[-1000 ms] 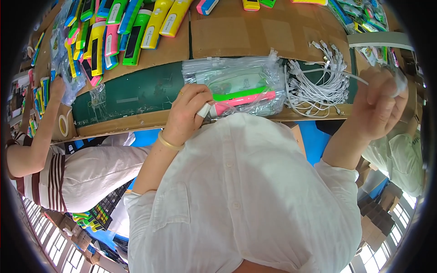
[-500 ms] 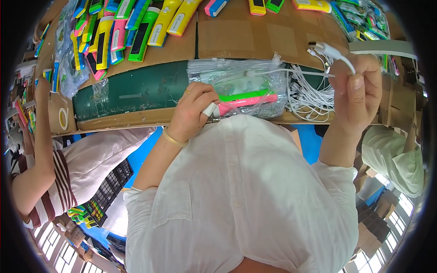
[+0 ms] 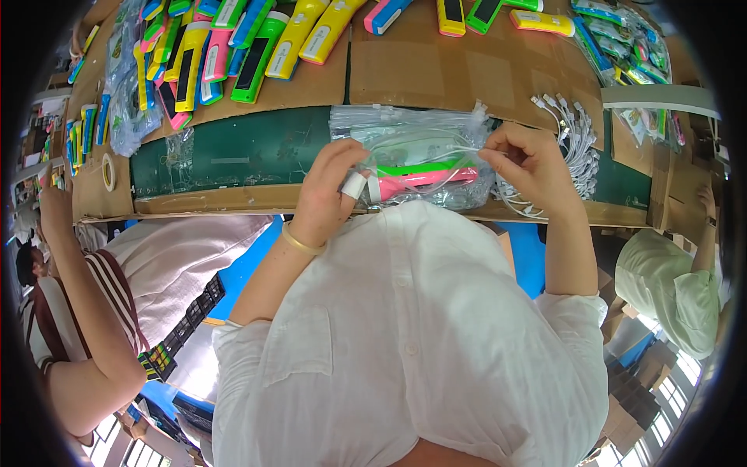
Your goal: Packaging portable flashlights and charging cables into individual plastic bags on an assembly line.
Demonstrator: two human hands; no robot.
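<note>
A clear plastic bag lies at the table's near edge, with a green and pink flashlight inside it. My left hand is closed on the bag's left end, beside the flashlight's white-rimmed head. Its thumb has a white wrap. My right hand pinches a white cable above the bag's right side. The cable runs in a loop leftward over the bag; where its far end lies is hard to make out. Beneath and behind is a stack of clear zip bags.
A bundle of white cables lies right of the bag. Many coloured flashlights cover the cardboard at the far left. Bagged flashlights are heaped at far right. A tape roll stands left. People sit at both sides.
My right hand has come down and left from its raised place, bringing the cable to the bag. My left hand stays at the bag's left end.
</note>
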